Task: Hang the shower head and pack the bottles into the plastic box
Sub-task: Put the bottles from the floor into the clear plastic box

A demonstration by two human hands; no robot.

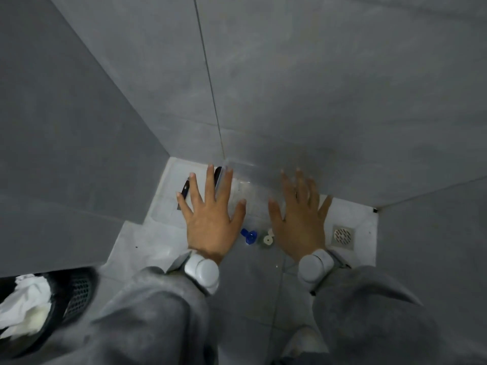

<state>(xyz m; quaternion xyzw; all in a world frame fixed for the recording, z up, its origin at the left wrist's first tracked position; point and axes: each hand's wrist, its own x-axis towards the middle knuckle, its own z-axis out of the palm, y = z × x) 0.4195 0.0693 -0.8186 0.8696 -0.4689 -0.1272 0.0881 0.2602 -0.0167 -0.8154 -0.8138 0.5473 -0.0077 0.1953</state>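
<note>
I look down into a grey-tiled shower corner. My left hand (pixel 210 214) and my right hand (pixel 300 219) are both held out flat with fingers spread, holding nothing. Between them, on the white floor, stand a bottle with a blue flip cap (pixel 249 236) and a bottle with a white open cap (pixel 268 238), seen from above. A clear plastic box (pixel 238 180) sits against the wall behind my hands, partly hidden by my left fingers. A dark, long object (pixel 184 192) lies on the floor under my left hand. No shower head is visible.
A metal floor drain (pixel 343 237) is set in the floor right of my right hand. A black mesh waste bin (pixel 76 293) with white paper stands at the lower left. Grey walls close in on three sides. My grey-clad legs fill the bottom.
</note>
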